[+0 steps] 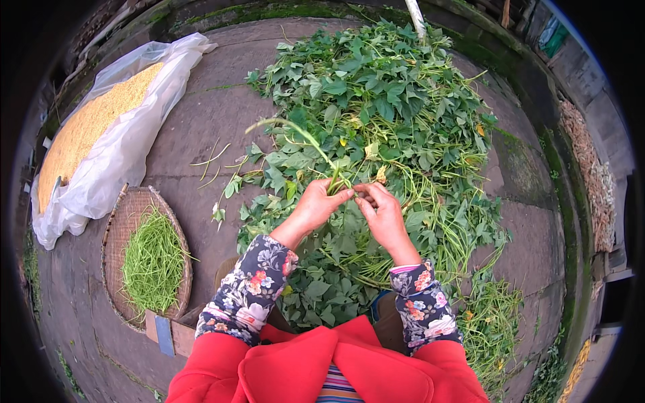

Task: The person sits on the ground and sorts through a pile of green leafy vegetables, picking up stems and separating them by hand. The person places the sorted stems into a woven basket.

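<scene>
My left hand (321, 202) is closed around some green stems (312, 141), one of which arcs up and to the left. Beside it, almost touching, my right hand (379, 205) pinches the lower end of the stems between thumb and fingers. Under and beyond both hands spreads a large heap of leafy green vines (373, 101), with a few yellowed leaves in it. To the left, a woven bamboo basket (113, 252) holds a pile of thin green stems (153, 262).
Yellow grain (106, 116) lies on a translucent plastic sheet (136, 131) at upper left. Loose stems (211, 160) are on the stone floor (201, 211). More stripped vines (489, 322) lie at lower right. A white pole (415, 19) stands behind the heap, near a mossy ledge.
</scene>
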### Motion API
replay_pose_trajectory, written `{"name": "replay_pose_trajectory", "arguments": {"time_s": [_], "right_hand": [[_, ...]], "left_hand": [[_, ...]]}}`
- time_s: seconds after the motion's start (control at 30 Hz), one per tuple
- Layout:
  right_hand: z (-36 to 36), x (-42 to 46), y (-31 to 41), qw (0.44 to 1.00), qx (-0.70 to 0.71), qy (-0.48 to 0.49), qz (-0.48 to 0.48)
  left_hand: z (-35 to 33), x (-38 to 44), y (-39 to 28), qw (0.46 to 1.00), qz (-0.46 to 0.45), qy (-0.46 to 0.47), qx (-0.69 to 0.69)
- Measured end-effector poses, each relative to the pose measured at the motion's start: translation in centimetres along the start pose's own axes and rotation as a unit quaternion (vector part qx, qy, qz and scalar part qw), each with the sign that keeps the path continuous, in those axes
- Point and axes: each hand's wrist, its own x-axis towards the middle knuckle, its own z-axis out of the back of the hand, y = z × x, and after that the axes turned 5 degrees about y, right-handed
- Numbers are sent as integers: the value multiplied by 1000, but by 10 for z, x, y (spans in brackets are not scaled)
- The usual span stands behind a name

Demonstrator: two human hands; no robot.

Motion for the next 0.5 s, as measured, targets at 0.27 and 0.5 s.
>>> {"name": "replay_pose_trajectory", "arguments": {"time_s": [0.27,0.5], "right_hand": [[30,4,-40,969,-213,-123,-29],[54,10,-67,959,214,-130,-129]], "left_hand": [[5,-23,-33,917,44,235,-319],[19,-21,-25,974,-14,158,-159]]}}
